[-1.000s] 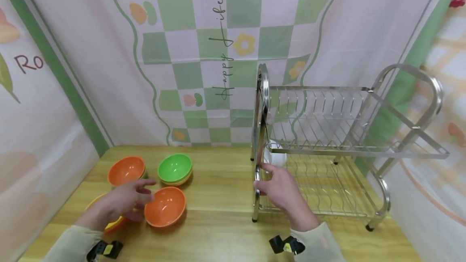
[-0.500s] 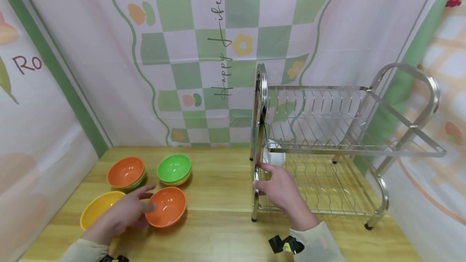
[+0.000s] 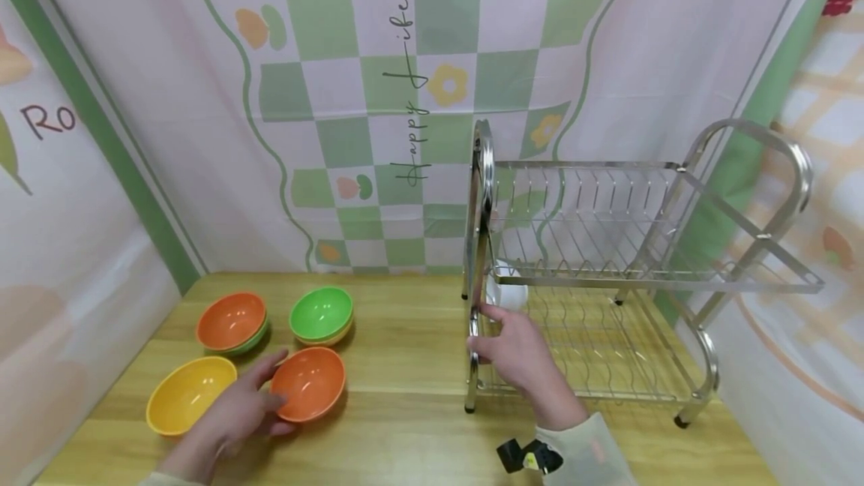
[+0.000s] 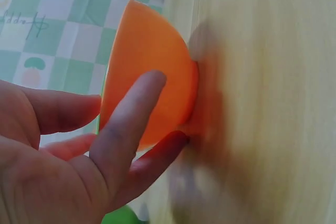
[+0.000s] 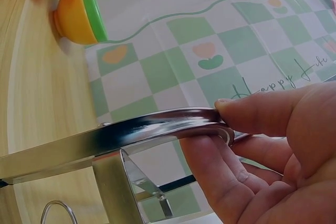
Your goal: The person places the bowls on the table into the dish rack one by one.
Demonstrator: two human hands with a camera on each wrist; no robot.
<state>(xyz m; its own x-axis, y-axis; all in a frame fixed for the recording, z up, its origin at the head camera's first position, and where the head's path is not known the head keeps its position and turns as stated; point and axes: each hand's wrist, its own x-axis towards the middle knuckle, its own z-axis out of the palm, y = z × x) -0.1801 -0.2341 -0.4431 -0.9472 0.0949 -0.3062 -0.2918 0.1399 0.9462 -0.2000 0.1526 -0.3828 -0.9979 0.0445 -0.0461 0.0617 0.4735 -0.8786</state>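
An orange bowl (image 3: pixel 308 385) sits on the wooden table, left of centre. At its left edge, my left hand (image 3: pixel 246 407) holds it, with a digit at the rim and fingers along the outer wall. In the left wrist view the same orange bowl (image 4: pixel 152 51) stands on its base, with fingers (image 4: pixel 128 119) across its side. On the right stands a two-tier metal dish rack (image 3: pixel 587 281). My right hand (image 3: pixel 520 351) grips the left upright of this rack; in the right wrist view, thumb and fingers close round the curved metal tube (image 5: pixel 173 121).
A yellow bowl (image 3: pixel 189 396) lies left of my left hand. Behind are an orange bowl (image 3: pixel 232 321) stacked on a green one, and a green bowl (image 3: pixel 321 313) on a yellowish one. A white cup-like item (image 3: pixel 509 295) sits in the rack's lower left. A patterned cloth (image 3: pixel 385 133) hangs behind.
My left hand has moved right and toward me, off the yellow bowl to the near orange bowl's left rim. My right hand keeps its grip on the rack.
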